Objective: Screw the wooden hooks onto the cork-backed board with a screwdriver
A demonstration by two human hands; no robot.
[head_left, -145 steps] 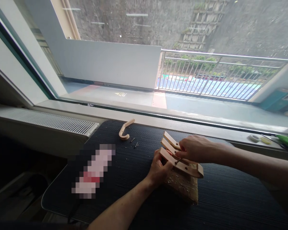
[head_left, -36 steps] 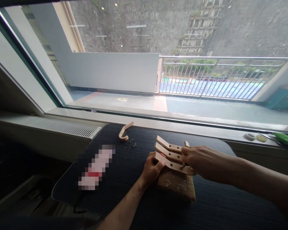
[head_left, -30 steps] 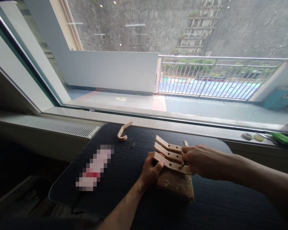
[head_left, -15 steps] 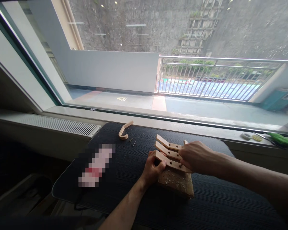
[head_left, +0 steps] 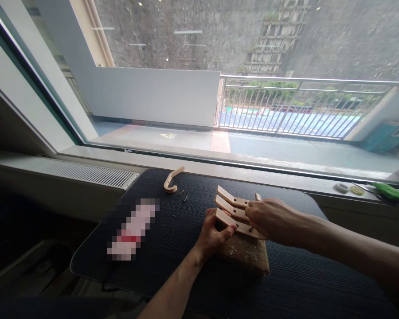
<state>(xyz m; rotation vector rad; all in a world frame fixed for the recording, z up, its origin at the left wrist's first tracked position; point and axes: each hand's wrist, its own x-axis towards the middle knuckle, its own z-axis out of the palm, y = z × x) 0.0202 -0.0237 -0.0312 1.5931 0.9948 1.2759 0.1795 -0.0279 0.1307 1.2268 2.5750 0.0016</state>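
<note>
Three pale wooden hooks lie side by side across a worn wooden block (head_left: 244,253), with dark holes showing in them. My left hand (head_left: 212,234) is closed round the bent end of the nearest wooden hook (head_left: 225,217), thumb on its near side. Over the right part of the hooks, my right hand (head_left: 265,218) is closed in a fist; what its fingers hold is hidden. Just below those fingers a small screw (head_left: 251,229) stands in the nearest hook. The middle hook (head_left: 226,206) and the far hook (head_left: 226,194) run partly under the right hand.
On the black table (head_left: 173,235), a loose wooden hook (head_left: 169,182) lies at the back left beside two loose screws (head_left: 183,196). A blurred pink-and-white object (head_left: 136,228) is at left. Tape rolls (head_left: 342,188) and a green item (head_left: 390,193) sit on the windowsill.
My right hand has turned and shifted slightly left over the hooks. My left hand keeps its hold, and the hooks and block stay in place.
</note>
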